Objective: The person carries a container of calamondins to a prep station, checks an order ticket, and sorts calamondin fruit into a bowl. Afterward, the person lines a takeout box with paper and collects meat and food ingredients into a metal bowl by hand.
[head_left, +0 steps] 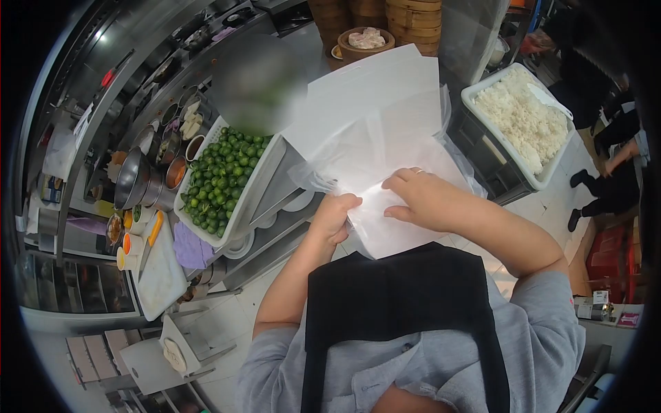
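In front of my chest lies a thin, translucent white plastic bag, spread out and creased. My left hand grips its near left edge, thumb on top and fingers curled beneath. On the plastic's right side rests my right hand, its thumb apart from its bent fingers and a ring on one of them. Its fingertips touch the bag; no fold shows clearly pinched between them. Behind and partly under the plastic is a flat white sheet. Loose plastic edges stick out on both sides.
Left stands a white tray of green limes, beside a purple cloth and a cutting board with an orange-handled knife. Right is a tub of rice. Bamboo steamers stand behind. Another person is far right.
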Available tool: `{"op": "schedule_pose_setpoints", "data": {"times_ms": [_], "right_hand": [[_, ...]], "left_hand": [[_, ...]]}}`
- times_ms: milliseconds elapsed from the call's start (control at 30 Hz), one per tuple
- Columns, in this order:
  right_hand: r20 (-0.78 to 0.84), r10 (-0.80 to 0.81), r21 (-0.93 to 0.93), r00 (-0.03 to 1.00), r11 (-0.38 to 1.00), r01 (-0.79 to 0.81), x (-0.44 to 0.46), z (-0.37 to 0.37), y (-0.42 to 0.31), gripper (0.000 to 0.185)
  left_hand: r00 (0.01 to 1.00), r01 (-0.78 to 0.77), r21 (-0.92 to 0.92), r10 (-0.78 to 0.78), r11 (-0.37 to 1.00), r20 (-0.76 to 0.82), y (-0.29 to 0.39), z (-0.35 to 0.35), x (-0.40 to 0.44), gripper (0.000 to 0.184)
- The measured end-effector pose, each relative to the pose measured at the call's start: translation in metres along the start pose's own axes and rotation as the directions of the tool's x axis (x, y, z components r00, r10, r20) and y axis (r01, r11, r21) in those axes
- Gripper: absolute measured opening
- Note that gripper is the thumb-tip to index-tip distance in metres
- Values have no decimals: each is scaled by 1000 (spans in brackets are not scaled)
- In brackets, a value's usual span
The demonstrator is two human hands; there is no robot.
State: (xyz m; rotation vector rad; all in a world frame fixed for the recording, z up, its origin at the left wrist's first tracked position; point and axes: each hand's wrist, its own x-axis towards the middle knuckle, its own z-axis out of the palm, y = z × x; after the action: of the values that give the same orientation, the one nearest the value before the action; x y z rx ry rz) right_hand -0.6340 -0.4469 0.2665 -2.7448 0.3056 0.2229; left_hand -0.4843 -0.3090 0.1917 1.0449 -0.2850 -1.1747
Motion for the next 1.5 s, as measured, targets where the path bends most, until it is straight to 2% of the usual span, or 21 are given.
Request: {"op": "schedule_pose_setpoints", "data": {"times_ms": [67, 100, 167, 233, 267, 300, 367, 433, 467, 533, 633, 700, 800, 1033, 1100, 1200, 1233, 1333, 1367, 1433, 1500], "right_hand": [[-57, -265, 131, 962, 954, 271, -1, -5, -7, 47], [-57, -265, 132, 963, 954, 270, 1, 4, -5, 47], [-140, -577, -39, 804, 815, 578, 8, 34, -2, 50], [-60, -529, -10, 847, 848, 529, 4, 42, -8, 52], [47, -463, -43, 885, 884, 465, 1, 38, -13, 55], [149, -386, -80, 910, 913, 401, 0, 35, -16, 58], [177, -346, -91, 921, 926, 366, 2, 33, -19, 58], [203, -308, -113, 929, 935, 335, 4, 31, -16, 57], [180, -339, -96, 924, 928, 359, 6, 31, -13, 51], [154, -371, -88, 916, 918, 386, 9, 27, -9, 46], [18, -278, 20, 960, 961, 277, 9, 18, -1, 36], [-85, -46, -56, 995, 998, 41, 3, 13, 7, 29], [-90, 64, -134, 994, 988, -75, 0, 11, 22, 28], [-109, -144, -17, 984, 990, 143, -16, 2, 31, 33], [-198, -297, 34, 934, 950, 309, -29, -11, 31, 26], [-262, -350, 104, 899, 916, 387, -43, -36, 33, 24], [-251, -346, 111, 904, 917, 382, -48, -43, 35, 24], [-443, -239, -17, 864, 966, 258, -61, -61, 41, 18], [-437, -246, -19, 865, 964, 265, -62, -64, 44, 18], [-556, -85, -13, 827, 996, 93, -62, -68, 48, 14], [-588, -61, 4, 806, 997, 78, -53, -69, 45, 11]], "left_hand": [[1000, 13, -1, -13, 1000, -15, 1, -1, 1, 41], [999, 50, -37, -49, 998, 11, 1, -2, 4, 40], [995, 90, -67, -87, 994, 43, 1, -3, 4, 40], [964, 232, 66, -220, 971, -147, 3, -2, 0, 47], [972, 232, -21, -233, 972, -36, 4, 5, -3, 59], [971, 235, -18, -235, 972, -33, 4, 6, -3, 59], [965, 235, -68, -241, 970, -107, 3, 9, -4, 54], [981, 178, -29, -180, 984, -72, 6, 18, -2, 52], [993, 114, 6, -114, 993, -39, 9, 22, -1, 49], [991, 130, 37, -128, 991, -42, 2, 0, 12, 45], [991, 118, 26, -116, 993, -60, 2, 0, 12, 37], [993, 85, -13, -86, 996, -76, 3, 4, 7, 33], [984, 121, 17, -118, 993, -131, 4, 5, 6, 27], [987, 55, -46, -61, 997, -148, -1, -7, 19, 32], [979, 43, -55, -53, 998, -195, 0, -7, 18, 34], [977, -56, -131, 27, 990, -213, 12, -8, 10, 42], [976, -47, -140, 16, 989, -216, 15, -6, 7, 42], [947, -206, -89, 176, 974, -270, 24, -4, -1, 43], [944, -210, -95, 177, 973, -277, 24, -4, -3, 43], [923, -248, -63, 216, 967, -319, 29, 0, -11, 44], [913, -240, -22, 218, 971, -346, 29, 2, -15, 44]]}}
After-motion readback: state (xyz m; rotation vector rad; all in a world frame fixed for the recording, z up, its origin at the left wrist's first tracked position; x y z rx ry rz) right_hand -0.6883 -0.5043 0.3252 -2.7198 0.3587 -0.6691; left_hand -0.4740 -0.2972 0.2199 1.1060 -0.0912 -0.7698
